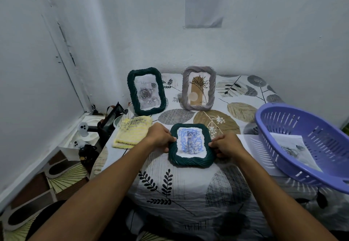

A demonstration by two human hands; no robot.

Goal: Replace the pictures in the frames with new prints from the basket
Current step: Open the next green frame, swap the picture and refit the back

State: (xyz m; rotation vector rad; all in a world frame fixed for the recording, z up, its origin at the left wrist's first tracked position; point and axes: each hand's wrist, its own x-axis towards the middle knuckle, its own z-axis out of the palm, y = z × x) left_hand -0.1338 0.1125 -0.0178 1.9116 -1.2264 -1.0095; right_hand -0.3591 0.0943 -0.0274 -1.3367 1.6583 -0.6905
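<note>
A dark green frame (190, 145) with a blue-scribbled picture lies on the patterned surface (188, 193), held between both hands. The left hand (160, 136) grips its left edge with curled fingers; the right hand (227, 145) grips its right edge the same way. Behind it stand a second green frame (146, 92) with a rose picture and a grey frame (198, 88). A yellow cloth (133, 131) lies just left. To the right, a tilted purple basket (309, 146) holds a print (294, 149).
</note>
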